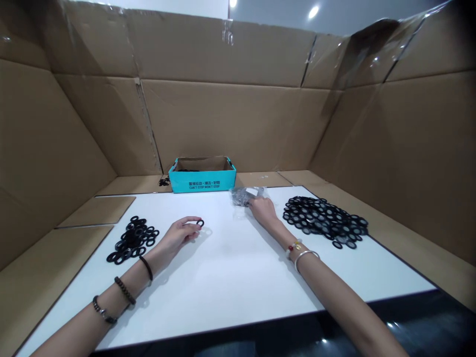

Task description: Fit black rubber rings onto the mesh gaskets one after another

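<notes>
My left hand (181, 234) pinches one black ring (200, 223) between thumb and fingertips, just above the white board (219, 277). A small pile of black rings (134, 240) lies to its left. My right hand (262, 208) reaches to a clear plastic bag (243, 196) at the board's back edge; its fingertips touch the bag, and what they grip, if anything, is hidden. On the right lies a larger pile of black rings with pale centres (323, 218).
A turquoise box (203, 181) with an open top and dark items inside stands behind the board. Several small black pieces (164, 182) lie beside it. Tall cardboard walls (230, 124) enclose the back and both sides.
</notes>
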A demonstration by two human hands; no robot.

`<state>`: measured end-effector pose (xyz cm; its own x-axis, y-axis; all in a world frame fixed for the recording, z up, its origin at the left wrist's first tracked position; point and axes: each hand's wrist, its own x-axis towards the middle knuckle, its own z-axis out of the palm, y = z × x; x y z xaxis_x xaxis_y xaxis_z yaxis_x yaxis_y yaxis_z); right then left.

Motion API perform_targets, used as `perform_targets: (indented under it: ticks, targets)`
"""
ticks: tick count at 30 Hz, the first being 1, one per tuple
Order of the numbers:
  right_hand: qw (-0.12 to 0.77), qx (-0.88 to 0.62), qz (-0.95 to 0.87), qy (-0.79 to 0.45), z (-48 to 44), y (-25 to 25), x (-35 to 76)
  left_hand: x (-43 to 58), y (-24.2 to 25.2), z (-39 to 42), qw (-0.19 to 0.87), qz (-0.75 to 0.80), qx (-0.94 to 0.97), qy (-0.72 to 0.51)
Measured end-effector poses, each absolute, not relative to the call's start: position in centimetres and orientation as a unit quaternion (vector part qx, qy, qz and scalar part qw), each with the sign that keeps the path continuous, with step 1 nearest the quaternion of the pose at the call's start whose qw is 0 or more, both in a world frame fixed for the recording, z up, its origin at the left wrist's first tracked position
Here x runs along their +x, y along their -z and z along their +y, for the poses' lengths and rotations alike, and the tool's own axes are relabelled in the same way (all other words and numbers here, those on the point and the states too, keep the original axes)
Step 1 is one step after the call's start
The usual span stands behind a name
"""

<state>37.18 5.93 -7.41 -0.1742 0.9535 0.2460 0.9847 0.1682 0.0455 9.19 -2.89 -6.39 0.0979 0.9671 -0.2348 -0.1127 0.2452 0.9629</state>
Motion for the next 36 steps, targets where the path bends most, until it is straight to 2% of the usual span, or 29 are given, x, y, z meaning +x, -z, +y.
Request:
perform_targets:
  ticks: [7, 16, 20, 25, 30, 36]
  targets:
    - [0.097, -0.644, -0.753, 0.099, 7.4, 8.0, 36.9, 9.5, 6.1, -3.1, 0.598, 0.51, 0.424, -0.449]
    - [0.177, -0.66, -0.729, 0.037, 5.6, 6.8, 37.1, 9.3, 6.6, -3.0, 0.593, 0.499, 0.437, -0.456]
    - [0.218, -0.643, -0.731, -0.067, 3.9, 5.9, 37.1, 9.8, 6.5, -3.5, 0.574, 0.495, 0.45, -0.472]
    - [0.236, -0.529, -0.772, -0.264, 1.0, 5.3, 33.6, 11.3, 6.4, -4.8, 0.557, 0.486, 0.493, -0.46]
    - [0.382, -0.401, -0.646, -0.526, -2.0, 6.3, 29.6, 12.2, 6.4, -5.5, 0.572, 0.478, 0.503, -0.438]
    - [0.408, -0.421, -0.598, -0.547, -3.1, 6.8, 29.1, 12.4, 5.9, -5.8, 0.584, 0.46, 0.5, -0.444]
